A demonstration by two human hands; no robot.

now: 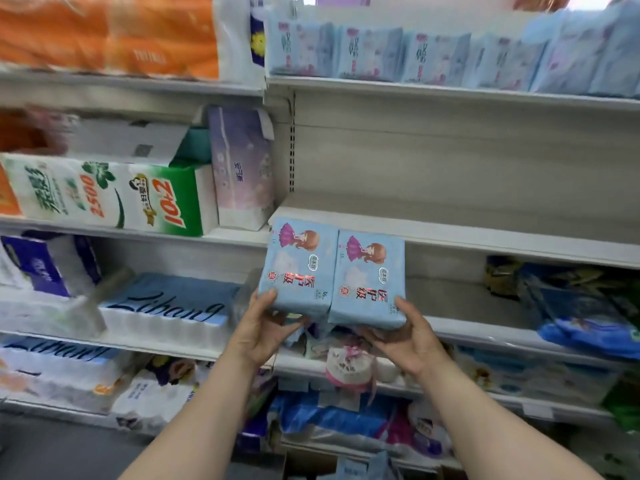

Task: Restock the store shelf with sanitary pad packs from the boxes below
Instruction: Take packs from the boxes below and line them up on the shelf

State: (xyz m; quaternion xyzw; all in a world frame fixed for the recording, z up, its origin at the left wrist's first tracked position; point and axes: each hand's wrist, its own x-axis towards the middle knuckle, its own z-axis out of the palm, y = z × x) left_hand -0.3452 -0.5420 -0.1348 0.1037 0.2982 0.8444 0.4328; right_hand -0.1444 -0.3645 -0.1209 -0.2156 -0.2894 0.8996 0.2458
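- Right now two light-blue sanitary pad packs, the left pack [299,268] and the right pack [369,280], stand side by side and touching, held up in front of the bare middle shelf [450,233], with their top edges just at its front lip.
- Each hand's grip is closed on a pack's bottom corner: the left hand [263,327] curls under the left pack with its thumb on the printed face, and the right hand [407,336] does the same under the right pack.
- Both packs look light and soft: thin plastic film over padded contents, likely to dent under a squeeze and a little slick, so I judge they could slide apart if the hands ease off.
- Support from below plus inward pressure from both sides seems the safest hold; pinching only the film would probably crease it.
- Long axes run bottom to top, leaning slightly away from the person, with the tops tipped a little to the left.
- Printed fronts face the person, the cartoon figure at the top end and the red characters reading sideways.
- Similar blue packs [370,53] line the upper shelf [450,91], upright in a row.
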